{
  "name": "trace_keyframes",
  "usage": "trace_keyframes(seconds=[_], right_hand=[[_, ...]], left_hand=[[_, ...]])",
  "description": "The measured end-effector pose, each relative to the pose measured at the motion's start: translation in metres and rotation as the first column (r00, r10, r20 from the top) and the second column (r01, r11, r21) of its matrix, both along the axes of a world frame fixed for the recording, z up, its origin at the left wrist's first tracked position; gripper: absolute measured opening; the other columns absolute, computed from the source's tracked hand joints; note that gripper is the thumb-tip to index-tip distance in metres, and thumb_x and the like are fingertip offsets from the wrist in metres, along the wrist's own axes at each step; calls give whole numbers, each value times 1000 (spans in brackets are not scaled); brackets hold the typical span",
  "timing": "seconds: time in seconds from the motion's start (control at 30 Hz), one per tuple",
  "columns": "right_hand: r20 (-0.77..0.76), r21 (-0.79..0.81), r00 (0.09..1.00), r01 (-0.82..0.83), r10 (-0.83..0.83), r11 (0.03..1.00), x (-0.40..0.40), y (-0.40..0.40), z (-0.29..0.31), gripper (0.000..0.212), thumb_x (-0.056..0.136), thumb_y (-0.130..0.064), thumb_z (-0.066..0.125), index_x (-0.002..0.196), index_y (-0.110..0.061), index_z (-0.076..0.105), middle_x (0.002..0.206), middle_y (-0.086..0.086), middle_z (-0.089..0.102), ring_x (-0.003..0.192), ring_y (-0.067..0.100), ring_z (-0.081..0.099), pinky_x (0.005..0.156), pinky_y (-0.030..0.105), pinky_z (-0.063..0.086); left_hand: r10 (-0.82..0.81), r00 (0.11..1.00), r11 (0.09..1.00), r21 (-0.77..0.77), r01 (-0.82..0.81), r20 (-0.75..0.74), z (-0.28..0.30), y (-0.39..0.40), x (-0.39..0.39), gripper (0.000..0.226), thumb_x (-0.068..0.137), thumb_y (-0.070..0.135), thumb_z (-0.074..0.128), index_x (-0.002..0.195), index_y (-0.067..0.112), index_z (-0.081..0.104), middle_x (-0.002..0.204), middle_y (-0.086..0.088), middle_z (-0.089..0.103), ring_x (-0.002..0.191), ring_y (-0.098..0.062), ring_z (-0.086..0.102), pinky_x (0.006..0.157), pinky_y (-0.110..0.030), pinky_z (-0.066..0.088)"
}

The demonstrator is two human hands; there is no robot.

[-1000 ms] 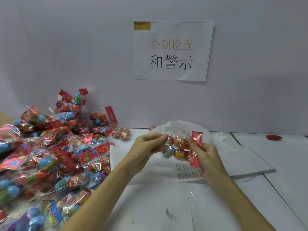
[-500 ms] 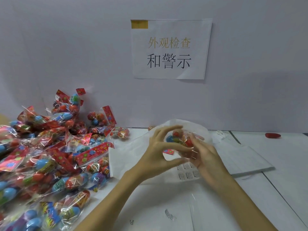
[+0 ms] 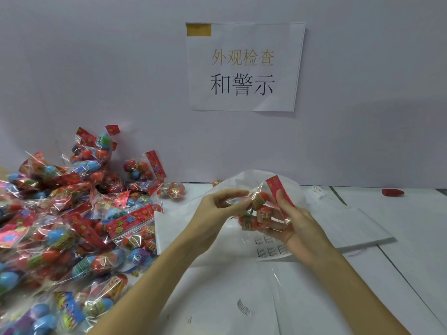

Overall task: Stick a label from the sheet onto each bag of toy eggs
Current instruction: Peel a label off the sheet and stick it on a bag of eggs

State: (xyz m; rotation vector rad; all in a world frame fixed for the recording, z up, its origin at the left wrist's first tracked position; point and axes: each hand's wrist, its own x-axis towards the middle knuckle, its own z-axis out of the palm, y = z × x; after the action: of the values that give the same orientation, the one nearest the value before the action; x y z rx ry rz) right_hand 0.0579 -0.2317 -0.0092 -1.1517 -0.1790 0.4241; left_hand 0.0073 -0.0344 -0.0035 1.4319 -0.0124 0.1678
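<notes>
A clear bag of toy eggs [image 3: 260, 209] with a red header card is held above the table between both hands. My left hand [image 3: 217, 209] pinches the bag's left end with fingers and thumb. My right hand [image 3: 287, 221] cradles the bag from the right and below, thumb on the red card. Under the hands lies the label sheet [image 3: 271, 250], with a few printed labels showing at its lower edge. A big heap of other egg bags [image 3: 72, 226] fills the table's left side.
A curled white backing sheet [image 3: 174, 228] lies under the label sheet, with more white sheets [image 3: 350, 226] to the right. A small red object [image 3: 392, 192] sits at the back right by the wall. A printed notice [image 3: 244, 66] hangs on the wall.
The bag has been turned in my hands: its red card, hidden half a second ago, now points up by my right thumb. My left hand went from spread fingers to a pinch on the bag.
</notes>
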Motion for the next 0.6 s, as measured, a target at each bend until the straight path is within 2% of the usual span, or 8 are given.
trace_keyframes(seconds=[0.07,0.13,0.23,0.33,0.43,0.47,0.53,0.6], right_hand=[[-45,55,998,33,-31,998,1,4,-2,44,93,-48,67,118,-13,78,118,17,76,102,36,76,77,44,64],[-72,80,996,56,-51,995,2,7,-3,44,95,-46,66,120,-12,76,117,16,77,99,34,77,76,43,64],[-16,102,1000,-12,14,995,3,6,-2,45,96,-42,65,129,-12,70,121,14,76,103,29,76,81,36,63],[106,-39,994,-15,19,999,3,1,-2,42,92,-29,72,128,-8,68,119,16,76,110,30,75,84,28,62],[163,-139,987,12,11,990,1,2,-5,22,99,-18,68,119,-11,73,112,16,78,103,32,77,82,28,62],[176,-170,984,5,25,985,0,2,-5,19,100,-19,66,116,-14,75,110,16,78,100,33,77,81,31,62],[210,-228,975,-24,73,973,-3,5,-4,19,102,-23,64,115,-17,76,109,15,78,98,33,77,80,38,62],[227,-258,971,-17,77,966,-4,9,-5,23,102,-27,64,119,-16,75,109,13,79,100,32,76,79,40,62]], left_hand=[[34,999,993,-114,-39,-42,0,-7,1,32,79,28,88,108,15,82,108,-5,79,100,-20,75,90,-28,57],[66,994,969,-233,-85,-88,-1,-13,1,25,82,20,85,105,11,83,108,-13,79,98,-22,75,88,-27,58],[104,984,901,-406,-155,-146,-6,-16,0,18,85,10,81,100,2,79,107,-21,77,95,-26,76,81,-28,61],[130,970,915,-353,-197,-203,-5,-13,0,22,89,12,80,102,-1,68,105,-23,76,90,-30,77,78,-33,63],[156,959,965,-172,-200,-238,-5,-13,1,50,85,33,85,121,8,63,117,-15,74,101,-28,75,92,-45,62],[171,958,976,-96,-197,-231,-4,-13,0,53,84,40,84,126,13,63,117,-12,75,104,-26,74,96,-45,60],[131,974,989,-42,-142,-187,-3,-11,-1,47,88,43,79,124,14,69,111,-9,78,96,-21,76,87,-37,62],[111,981,982,-132,-133,-157,-1,-8,-2,33,91,32,78,115,9,76,103,-12,79,81,-18,75,71,-28,60]])
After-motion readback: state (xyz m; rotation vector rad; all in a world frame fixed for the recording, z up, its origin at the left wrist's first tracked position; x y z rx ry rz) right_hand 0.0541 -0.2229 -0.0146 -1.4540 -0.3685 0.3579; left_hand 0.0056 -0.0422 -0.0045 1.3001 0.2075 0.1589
